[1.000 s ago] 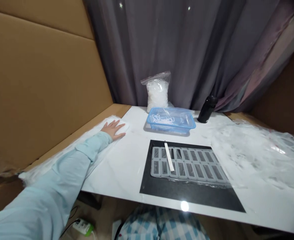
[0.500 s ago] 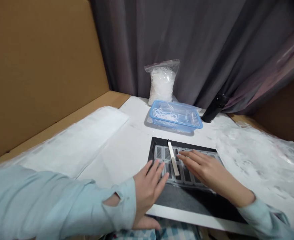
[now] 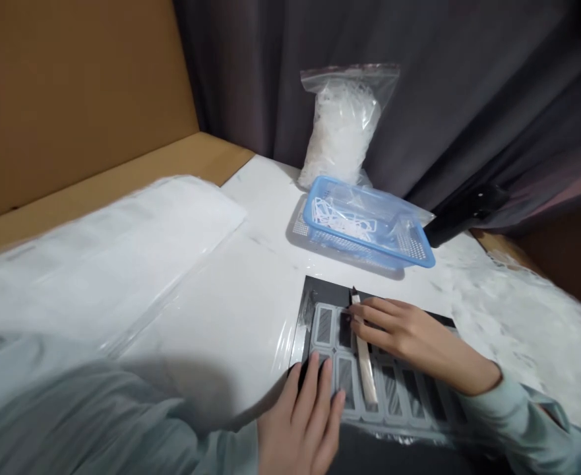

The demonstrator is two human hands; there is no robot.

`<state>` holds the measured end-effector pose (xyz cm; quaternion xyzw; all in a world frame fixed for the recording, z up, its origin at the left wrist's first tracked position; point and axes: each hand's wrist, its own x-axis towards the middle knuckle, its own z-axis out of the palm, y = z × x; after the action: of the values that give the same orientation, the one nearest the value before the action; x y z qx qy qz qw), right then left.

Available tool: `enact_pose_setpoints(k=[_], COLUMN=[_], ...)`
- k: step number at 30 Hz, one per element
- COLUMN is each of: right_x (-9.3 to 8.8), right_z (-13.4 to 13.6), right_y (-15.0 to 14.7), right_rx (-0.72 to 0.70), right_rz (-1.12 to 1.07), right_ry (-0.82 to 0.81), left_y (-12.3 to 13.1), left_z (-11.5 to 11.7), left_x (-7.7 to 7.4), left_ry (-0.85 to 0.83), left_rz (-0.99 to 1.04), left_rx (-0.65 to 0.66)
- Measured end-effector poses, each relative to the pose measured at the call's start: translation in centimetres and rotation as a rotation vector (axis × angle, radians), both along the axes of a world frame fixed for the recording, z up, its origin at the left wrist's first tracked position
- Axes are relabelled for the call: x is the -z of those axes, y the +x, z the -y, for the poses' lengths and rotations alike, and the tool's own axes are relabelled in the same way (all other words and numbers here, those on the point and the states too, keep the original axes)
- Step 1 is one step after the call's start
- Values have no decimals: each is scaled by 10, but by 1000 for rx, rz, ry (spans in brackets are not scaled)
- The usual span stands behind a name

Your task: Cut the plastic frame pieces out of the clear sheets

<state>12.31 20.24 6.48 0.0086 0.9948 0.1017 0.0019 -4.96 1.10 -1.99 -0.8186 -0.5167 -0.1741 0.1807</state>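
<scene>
My left hand (image 3: 303,419) lies with outstretched fingers at the near left part of a sheet of pale translucent rectangular frames (image 3: 324,326) on a black board (image 3: 334,289). My right hand (image 3: 403,333) reaches across the sheet from the right, its fingers extended and its thumb hidden. Its fingertips cross the upper part of a slim, flat, silver-white tool (image 3: 366,379) with a dark pointed tip. That tool rests lengthwise on the frames between my hands. Whether the right fingers press on it or only hover cannot be made out.
Beyond the board stands a blue basket (image 3: 369,244) holding white frame pieces, with a zip bag (image 3: 339,132) of white material behind it. A black cylinder (image 3: 461,214) leans near the curtain. White plastic-wrapped sheets (image 3: 122,244) lie left; loose clear film (image 3: 527,323) lies right.
The view has come closer and tilted. My right fingertips have moved left across the upper part of the tool. My left hand stays near the sheet's left side.
</scene>
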Motion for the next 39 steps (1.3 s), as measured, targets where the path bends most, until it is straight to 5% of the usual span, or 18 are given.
enact_pose_setpoints(k=[5, 10, 12, 16, 24, 28, 39], right_x=[-11, 10, 24, 39, 37, 32, 25], right_z=[-2, 29, 45, 59, 54, 55, 58], right_y=[16, 12, 7, 4, 7, 8, 6], right_rx=[92, 382, 395, 392, 359, 349, 23], right_rz=[-191, -805, -822, -736, -647, -444, -253], right_ry=[-196, -773, -950, -1037, -998, -789, -362], left_y=[5, 6, 6, 7, 8, 8, 9], left_z=[-2, -2, -2, -3, 0, 1, -2], left_x=[-2, -2, -1, 2, 0, -1, -8], left_ry=[-83, -75, -40, 6, -19, -33, -49], left_rz=[43, 50, 38, 40, 86, 79, 40], left_rx=[-1, -11, -13, -23, -19, -34, -24])
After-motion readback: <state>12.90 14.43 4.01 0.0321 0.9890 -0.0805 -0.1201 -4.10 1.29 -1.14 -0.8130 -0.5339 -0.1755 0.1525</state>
